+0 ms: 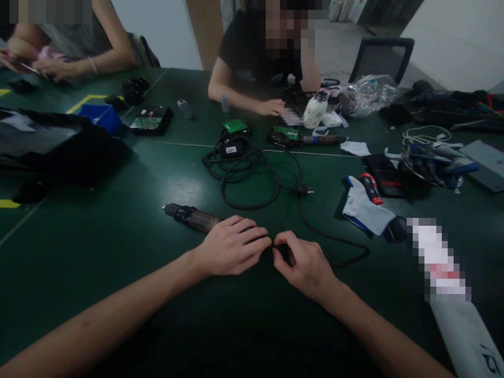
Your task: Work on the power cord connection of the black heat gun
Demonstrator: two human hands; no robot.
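My left hand lies over the rear end of a dark electric screwdriver that rests on the green table, its tip pointing left. My right hand sits just to the right, fingertips pinched on the black cable end where it meets the tool. The two hands almost touch. From there the black cable loops right and back up to a coil with a plug and a black power adapter.
A white glove and a red-handled screwdriver lie to the right, and a white cylinder at the lower right. Circuit boards, a second electric screwdriver and a black bag lie farther off. Two other people sit across the table.
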